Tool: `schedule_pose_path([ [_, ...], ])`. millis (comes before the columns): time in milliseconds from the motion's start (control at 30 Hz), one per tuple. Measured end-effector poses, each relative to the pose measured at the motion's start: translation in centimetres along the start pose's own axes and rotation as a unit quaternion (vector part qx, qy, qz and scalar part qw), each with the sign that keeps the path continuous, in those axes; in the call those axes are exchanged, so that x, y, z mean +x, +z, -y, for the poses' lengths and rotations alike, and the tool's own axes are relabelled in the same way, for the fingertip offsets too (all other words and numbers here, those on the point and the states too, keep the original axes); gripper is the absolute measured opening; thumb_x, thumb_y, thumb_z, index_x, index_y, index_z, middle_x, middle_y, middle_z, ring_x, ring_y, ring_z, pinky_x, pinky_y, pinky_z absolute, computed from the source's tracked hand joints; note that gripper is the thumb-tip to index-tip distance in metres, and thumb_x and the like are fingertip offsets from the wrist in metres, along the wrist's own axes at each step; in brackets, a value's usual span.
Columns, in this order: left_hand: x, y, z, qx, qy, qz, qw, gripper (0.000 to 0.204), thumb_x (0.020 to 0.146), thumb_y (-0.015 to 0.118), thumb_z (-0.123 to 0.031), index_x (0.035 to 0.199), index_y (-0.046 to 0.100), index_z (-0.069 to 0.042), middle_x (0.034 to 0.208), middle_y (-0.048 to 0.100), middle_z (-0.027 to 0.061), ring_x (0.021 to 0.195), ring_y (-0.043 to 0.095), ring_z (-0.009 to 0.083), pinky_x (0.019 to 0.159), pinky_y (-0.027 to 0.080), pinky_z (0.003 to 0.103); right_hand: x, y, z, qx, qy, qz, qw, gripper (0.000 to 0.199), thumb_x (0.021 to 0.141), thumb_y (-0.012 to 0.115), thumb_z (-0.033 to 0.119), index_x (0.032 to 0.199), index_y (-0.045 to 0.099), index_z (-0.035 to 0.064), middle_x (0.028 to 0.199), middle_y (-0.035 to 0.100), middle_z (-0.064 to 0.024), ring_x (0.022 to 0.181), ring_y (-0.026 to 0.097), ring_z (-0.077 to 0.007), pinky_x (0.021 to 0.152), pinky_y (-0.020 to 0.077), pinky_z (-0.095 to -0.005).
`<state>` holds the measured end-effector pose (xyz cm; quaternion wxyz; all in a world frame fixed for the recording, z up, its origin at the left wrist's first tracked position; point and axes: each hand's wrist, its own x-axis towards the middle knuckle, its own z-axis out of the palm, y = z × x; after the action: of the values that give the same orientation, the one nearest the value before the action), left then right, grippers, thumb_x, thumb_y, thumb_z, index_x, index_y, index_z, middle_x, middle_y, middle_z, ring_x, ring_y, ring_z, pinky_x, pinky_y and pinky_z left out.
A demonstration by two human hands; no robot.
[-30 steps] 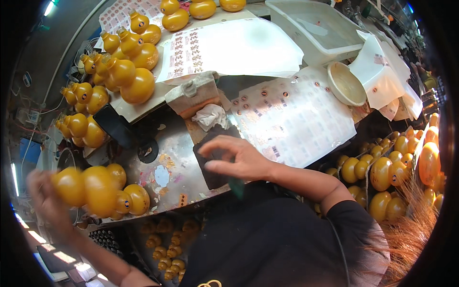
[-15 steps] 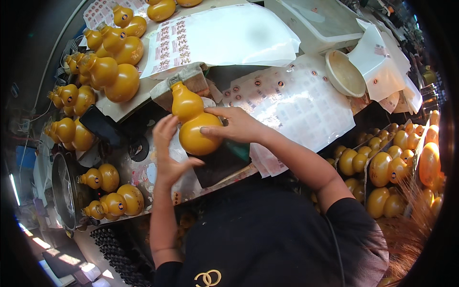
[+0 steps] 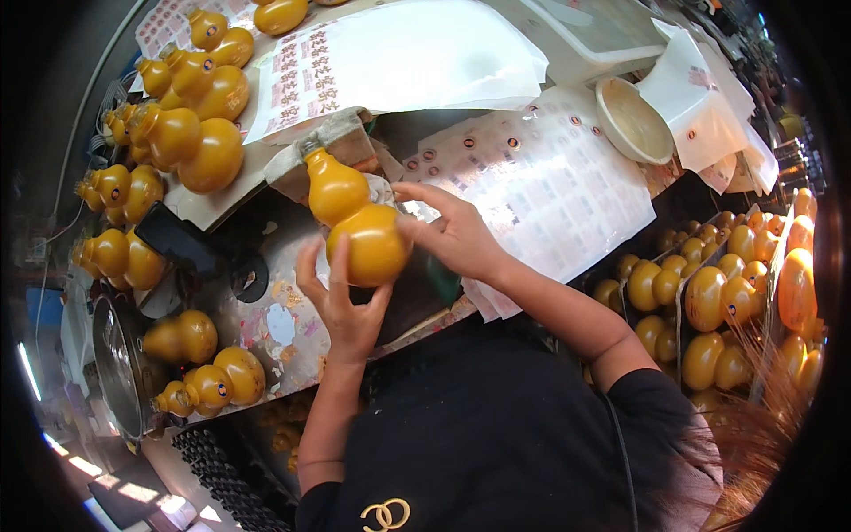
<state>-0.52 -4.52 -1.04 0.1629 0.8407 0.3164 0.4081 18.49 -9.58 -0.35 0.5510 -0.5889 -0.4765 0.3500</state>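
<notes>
A glossy yellow gourd-shaped bottle (image 3: pixel 365 248) lies tilted on the bench, its neck pointing up and left onto a folded cloth pad (image 3: pixel 341 142). My left hand (image 3: pixel 344 306) cups the lower bulb, with fingers on its near left face and the thumb at its base. On the other side my right hand (image 3: pixel 456 235) has its thumb against the bulb and its index finger stretched toward the waist. Right of the bottle lies a clear sheet of small round emblem stickers (image 3: pixel 541 186). No emblem shows on the side of this bottle facing up.
More gourd bottles (image 3: pixel 208 155) crowd the left side, with a phone on a stand (image 3: pixel 182 239) near them. A white sheet with red print (image 3: pixel 399 62) lies at the back. A cream bowl (image 3: pixel 634 120) sits right, above crated gourds (image 3: pixel 709 293). A round metal pan (image 3: pixel 115 355) stands left.
My left hand has come in from the left onto the lower bulb. My right thumb has slid from the bulb's front to its right side. A gourd at lower left no longer shows its emblem.
</notes>
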Motion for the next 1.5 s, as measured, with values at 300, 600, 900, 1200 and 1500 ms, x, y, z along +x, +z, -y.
schedule_pose_path([
  [300,2.7,-6.6,-6.1,-0.285,-0.055,0.137,0.947,0.075,0.07,0.078,-0.01,0.136,0.043,-0.009,0.132,0.042,0.0168,0.122,0.045,0.033,0.103,0.037,0.045,-3.0,-0.9,-0.3,-0.077,-0.106,-0.048,0.99,0.05,0.085,0.071,0.032,0.127,0.057,0.0077,0.115,0.063,-0.0131,0.083,0.063,-0.0196,0.066,0.0501,-0.0283],
  [600,5.7,-10.3,-11.0,-0.741,0.137,0.351,0.556,0.048,0.077,0.08,-0.033,0.122,0.062,-0.034,0.076,0.055,0.001,0.069,0.055,0.0152,0.073,0.052,0.032,-10.4,-6.2,-0.1,-0.111,0.064,-0.07,0.989,0.032,0.088,0.063,0.011,0.119,0.064,0.0065,0.09,0.065,-0.002,0.05,0.042,0.0002,0.048,0.0367,-0.0175],
  [900,4.9,-10.6,-11.1,-0.767,0.16,0.32,0.532,0.039,0.078,0.079,-0.027,0.115,0.066,-0.028,0.077,0.057,0.0038,0.069,0.055,0.0175,0.076,0.049,0.035,-10.1,-6.5,-0.4,-0.089,0.087,-0.087,0.988,0.027,0.088,0.065,0.016,0.113,0.067,0.0058,0.081,0.065,-0.0011,0.05,0.043,-0.0007,0.048,0.0374,-0.0181],
  [1200,3.3,-6.8,-7.6,-0.302,-0.008,0.018,0.953,0.039,0.065,0.081,-0.018,0.1,0.069,-0.007,0.107,0.055,0.0118,0.108,0.055,0.0345,0.093,0.046,0.045,-10.3,-6.6,-1.0,-0.09,0.093,-0.093,0.987,0.027,0.088,0.065,0.015,0.114,0.066,0.006,0.079,0.063,-0.0004,0.053,0.044,-0.0005,0.049,0.0389,-0.018],
  [1500,-1.7,0.2,1.9,-0.302,-0.183,0.012,0.936,0.083,0.072,0.079,-0.004,0.142,0.036,-0.012,0.146,0.031,0.0148,0.131,0.039,0.0318,0.108,0.033,0.042,-9.8,-6.4,-1.4,-0.084,0.082,-0.079,0.99,0.027,0.089,0.064,0.015,0.115,0.065,0.005,0.082,0.063,-0.0015,0.056,0.047,-0.0002,0.052,0.0406,-0.0177],
])
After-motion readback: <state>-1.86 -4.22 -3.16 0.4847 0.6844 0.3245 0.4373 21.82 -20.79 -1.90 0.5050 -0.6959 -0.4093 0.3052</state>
